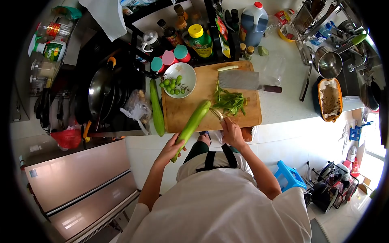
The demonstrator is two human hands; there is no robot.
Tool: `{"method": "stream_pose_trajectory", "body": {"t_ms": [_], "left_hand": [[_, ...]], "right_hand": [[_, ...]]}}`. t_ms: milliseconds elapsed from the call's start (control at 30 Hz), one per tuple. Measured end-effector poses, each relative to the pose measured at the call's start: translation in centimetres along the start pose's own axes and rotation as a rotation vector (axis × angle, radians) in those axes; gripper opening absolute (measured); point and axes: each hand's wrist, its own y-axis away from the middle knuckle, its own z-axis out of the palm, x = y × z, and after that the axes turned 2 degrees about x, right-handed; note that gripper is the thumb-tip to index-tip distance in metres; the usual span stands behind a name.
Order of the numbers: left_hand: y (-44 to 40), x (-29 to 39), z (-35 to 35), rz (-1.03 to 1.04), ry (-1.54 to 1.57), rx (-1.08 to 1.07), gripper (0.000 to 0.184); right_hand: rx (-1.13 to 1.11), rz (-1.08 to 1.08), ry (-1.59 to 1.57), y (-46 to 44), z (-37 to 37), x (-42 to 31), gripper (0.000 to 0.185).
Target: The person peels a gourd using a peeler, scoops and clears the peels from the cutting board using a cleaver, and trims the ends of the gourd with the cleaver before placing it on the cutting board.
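My left hand (pixel 168 150) is wrapped round the lower end of a long pale-green gourd (pixel 191 125), which slants up over the cutting board (pixel 178 115). My right hand (pixel 234 133) grips a peeler (pixel 219 114), its head close to the gourd's upper end; whether they touch I cannot tell. Green peelings (pixel 231 103) lie in a heap on the board. Behind them rests a cleaver (pixel 239 80) with a dark handle, beside a pale strip (pixel 227 68). A second, darker green gourd (pixel 156 108) lies along the board's left edge.
A white bowl (pixel 189 77) with green grapes (pixel 173 86) stands on the board's back left corner. Bottles and lidded jars (pixel 182 52) line the rack behind. A wok (pixel 101 87) sits left; a saucepan (pixel 328 64) and a lined basket (pixel 338 99) are right.
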Motion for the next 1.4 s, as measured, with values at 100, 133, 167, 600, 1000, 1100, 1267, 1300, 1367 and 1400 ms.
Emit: {"method": "stream_pose_trajectory", "body": {"t_ms": [100,133,167,600,1000,1100,1267,1300,1367,1400], "left_hand": [[-0.4,-0.5,-0.3,0.019,-0.102,0.005,0.046],[-0.4,-0.7,-0.4,0.01,-0.116,-0.001,0.044],[-0.6,-0.9,-0.6,0.005,-0.123,-0.004,0.047],[-1.7,0.6,-4.4,-0.061,0.053,-0.217,0.046],[-1.9,3.2,-5.7,-0.008,0.128,-0.396,0.06],[-1.9,3.8,-5.7,-0.004,0.139,-0.422,0.067],[-1.7,4.6,-5.3,0.001,0.124,-0.43,0.066],[-1.6,4.6,-5.2,-0.001,0.115,-0.433,0.064],[-1.6,4.7,-5.1,-0.008,0.099,-0.429,0.062],[-1.4,5.0,-5.0,-0.015,0.092,-0.423,0.061]], "right_hand": [[-0.044,0.065,0.068,-0.6,1.7,-0.7,0.019],[-0.072,0.094,0.101,-0.8,2.1,-1.2,0.021],[-0.108,0.143,0.162,-0.8,2.4,-1.7,0.022],[-0.202,0.03,0.1,2.0,7.6,-8.4,0.018],[-0.014,0.229,-0.03,2.1,7.4,-10.3,0.014],[-0.081,0.182,-0.151,2.4,7.0,-10.8,0.017],[-0.142,0.147,-0.077,3.0,7.6,-11.5,0.016],[-0.149,0.158,-0.045,3.0,7.6,-11.7,0.017],[-0.165,0.178,0.02,2.8,7.2,-12.3,0.018],[-0.176,0.179,0.042,2.7,7.0,-12.4,0.018]]}}
